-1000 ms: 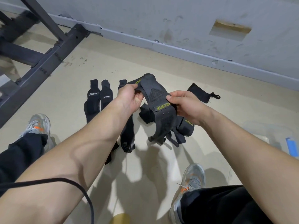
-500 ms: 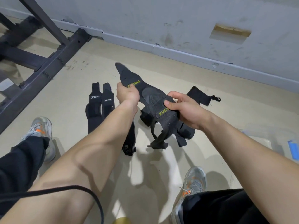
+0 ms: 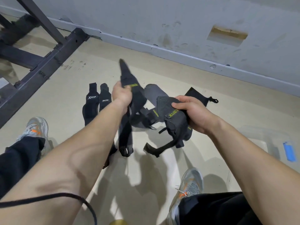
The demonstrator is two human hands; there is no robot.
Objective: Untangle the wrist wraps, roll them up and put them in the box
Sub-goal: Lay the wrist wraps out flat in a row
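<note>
The left hand [image 3: 121, 94] has its grip clenched round a black wrist wrap [image 3: 129, 78] with yellow lettering. The wrap's tip points up and away, and its lower part runs down toward a bunch of tangled wraps [image 3: 174, 122]; blur hides whether the two are joined. The right hand [image 3: 194, 114] has its grip closed on that bunch, thumb on top, and a loose strap [image 3: 155, 147] hangs beneath it. Both held pieces are off the floor [image 3: 162, 75], to the left of the clear box [image 3: 274, 143], which sits on the floor with blue tape [image 3: 289, 151] on it. Farther left of the box, two black wraps [image 3: 90, 104] lie flat side by side. A striped wrap [image 3: 125, 142] lies between them and the box. A black pouch [image 3: 197, 96] lies on the floor beyond the right hand, also left of the box.
</note>
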